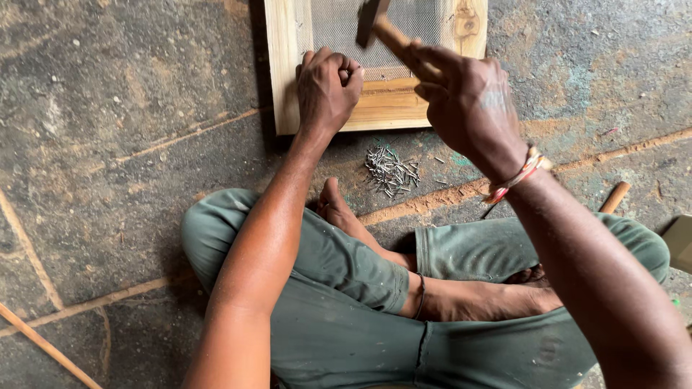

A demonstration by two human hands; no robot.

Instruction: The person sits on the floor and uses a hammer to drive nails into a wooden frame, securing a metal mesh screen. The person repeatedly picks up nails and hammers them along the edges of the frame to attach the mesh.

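Nearest you: crossed legs in green trousers (339, 317) on the stone floor (108, 144), then a loose heap of small nails (391, 171) just short of the frame, many unused. Next, your left hand (328, 90) is clenched, knuckles resting on the lower rail of the wooden frame (382, 101), fingertips pinched as if around a nail, though none shows. Farthest, your right hand (468, 97) grips a hammer (375, 25) raised over the wire mesh (339, 25), which already lies across the frame; no packages, labels or signs appear.
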